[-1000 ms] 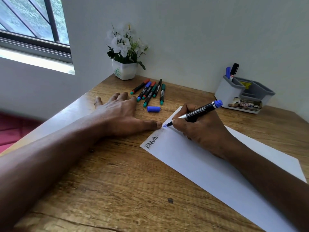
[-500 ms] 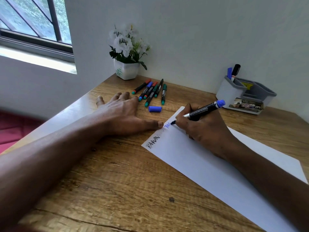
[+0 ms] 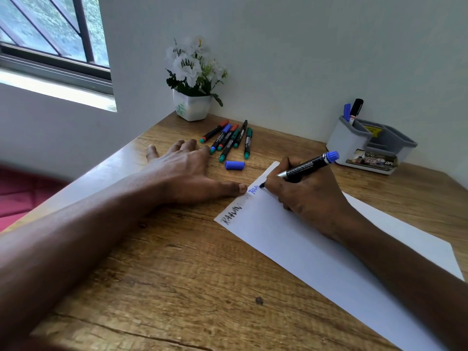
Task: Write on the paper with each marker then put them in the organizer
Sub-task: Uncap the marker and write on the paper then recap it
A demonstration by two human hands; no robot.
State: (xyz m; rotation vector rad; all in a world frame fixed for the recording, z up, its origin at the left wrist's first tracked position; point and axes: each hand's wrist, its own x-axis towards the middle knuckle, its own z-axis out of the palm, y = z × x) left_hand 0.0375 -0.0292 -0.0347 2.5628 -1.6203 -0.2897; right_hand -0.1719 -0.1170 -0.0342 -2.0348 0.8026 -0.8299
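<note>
Steadily, blue word [image 3: 254, 191] grew, maybe four letters, near done; my right hand [image 3: 311, 196] gripped marker [image 3: 304, 167], left hand [image 3: 182, 171] lay flat.

The right hand [image 3: 309, 198] covers part of the paper [image 3: 291, 249]; the organizer [image 3: 347, 143] wall hides the lower halves of its two standing markers [image 3: 356, 107].

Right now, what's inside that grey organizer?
A blue marker and a black-capped marker stand in the tall compartment of the organizer. Their lower halves and the other compartments' floors are hidden.
</note>
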